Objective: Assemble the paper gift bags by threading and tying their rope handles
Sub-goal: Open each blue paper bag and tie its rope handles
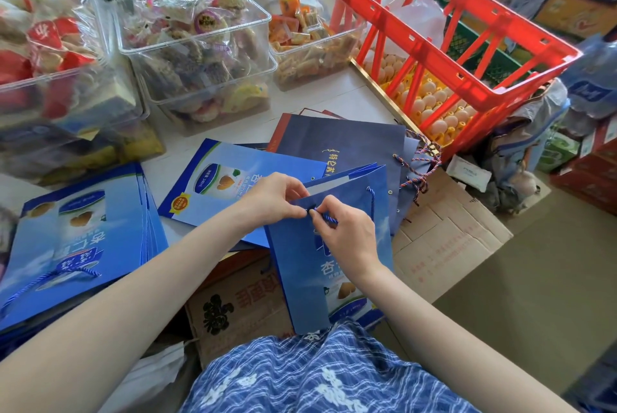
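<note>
A blue paper gift bag (300, 265) stands partly open on my lap, its top edge towards the table. My left hand (275, 197) pinches the bag's top edge beside a hole. My right hand (347, 234) pinches the end of a blue rope handle (329, 218) right at that hole. The rope's other end (371, 199) hangs through a second hole further right. A stack of flat blue bags (83, 239) lies at the left with a rope (50, 279) on top. More flat bags (240, 175) lie on the table ahead.
Dark blue bags with twisted cords (354, 142) lie at the table edge. Clear bins of wrapped snacks (200, 45) stand behind. A red crate (444, 42) sits tilted over trays of eggs (444, 105). Cardboard boxes (240, 299) stand below the table by my knees.
</note>
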`<state>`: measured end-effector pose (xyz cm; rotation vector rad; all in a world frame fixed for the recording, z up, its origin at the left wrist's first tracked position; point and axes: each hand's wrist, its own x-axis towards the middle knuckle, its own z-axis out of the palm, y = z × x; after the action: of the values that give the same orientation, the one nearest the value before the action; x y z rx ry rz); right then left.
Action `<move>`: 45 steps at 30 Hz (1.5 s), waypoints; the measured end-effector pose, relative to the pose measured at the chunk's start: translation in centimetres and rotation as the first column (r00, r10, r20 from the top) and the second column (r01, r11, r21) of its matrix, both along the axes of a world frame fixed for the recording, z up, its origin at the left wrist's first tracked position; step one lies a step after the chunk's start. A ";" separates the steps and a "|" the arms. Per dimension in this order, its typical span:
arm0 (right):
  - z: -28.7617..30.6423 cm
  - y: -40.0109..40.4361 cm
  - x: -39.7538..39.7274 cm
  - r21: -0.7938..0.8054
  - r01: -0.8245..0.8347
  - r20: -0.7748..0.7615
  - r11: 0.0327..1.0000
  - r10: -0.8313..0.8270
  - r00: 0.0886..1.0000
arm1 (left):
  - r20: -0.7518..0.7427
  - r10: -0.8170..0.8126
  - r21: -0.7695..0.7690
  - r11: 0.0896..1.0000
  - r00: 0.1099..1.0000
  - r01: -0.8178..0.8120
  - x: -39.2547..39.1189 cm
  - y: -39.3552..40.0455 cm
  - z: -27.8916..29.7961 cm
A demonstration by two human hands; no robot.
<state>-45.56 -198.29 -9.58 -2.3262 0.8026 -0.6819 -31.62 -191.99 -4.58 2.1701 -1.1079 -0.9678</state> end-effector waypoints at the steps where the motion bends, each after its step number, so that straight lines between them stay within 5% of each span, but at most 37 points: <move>1: -0.1 0.1 0.0 -0.032 0.005 0.006 0.999 -0.005 1.000 | 0.023 -0.018 -0.003 1.000 1.000 0.018 0.0 0.0 0.0; 4: -0.2 0.1 0.0 -0.005 0.026 0.002 1.000 -0.026 1.000 | 0.100 -0.039 -0.032 0.999 0.994 0.042 -0.1 -0.2 0.1; 13: 1.0 -1.4 0.5 0.580 0.015 0.059 0.815 -0.061 0.996 | 0.289 -0.137 -0.062 0.985 0.947 0.162 -0.4 -0.3 0.0; 19: 0.8 -1.5 0.4 0.648 -0.015 0.060 0.761 -0.031 0.998 | 0.298 -0.103 -0.056 0.991 0.949 0.125 -0.7 -0.4 -0.6; 22: 0.6 -1.2 0.3 0.563 -0.026 0.096 0.826 -0.034 0.995 | 0.278 -0.091 -0.054 0.993 0.956 0.110 -0.8 -0.4 -0.5; 26: -1.0 -0.6 0.3 0.038 -0.057 0.043 0.998 0.055 0.998 | 0.186 -0.119 -0.007 0.992 0.975 0.123 -0.3 -0.8 -0.1; 30: -1.4 -0.6 0.7 -0.359 -0.080 -0.022 0.930 0.077 0.997 | 0.071 -0.209 0.039 0.978 0.975 0.206 0.5 -0.5 0.3; 38: 0.9 -3.0 0.1 -0.125 -0.192 -0.420 0.974 0.123 0.899 | 0.138 -0.329 0.002 0.943 0.934 0.332 0.3 -0.2 0.7; 42: 0.6 -2.3 0.0 -0.289 -0.012 -0.283 0.957 -0.073 0.956 | 0.579 -0.228 -0.012 0.958 0.783 0.288 -0.7 -0.4 -0.2; 45: 0.3 -1.2 -0.3 -0.318 -0.010 -0.254 0.948 -0.075 0.964 | 0.690 -0.246 -0.020 0.934 0.681 0.358 -1.6 0.6 -2.2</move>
<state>-45.85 -199.54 -9.31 -2.7447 0.9050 -0.5539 -33.19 -191.36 -6.77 2.3011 -1.8630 -0.1372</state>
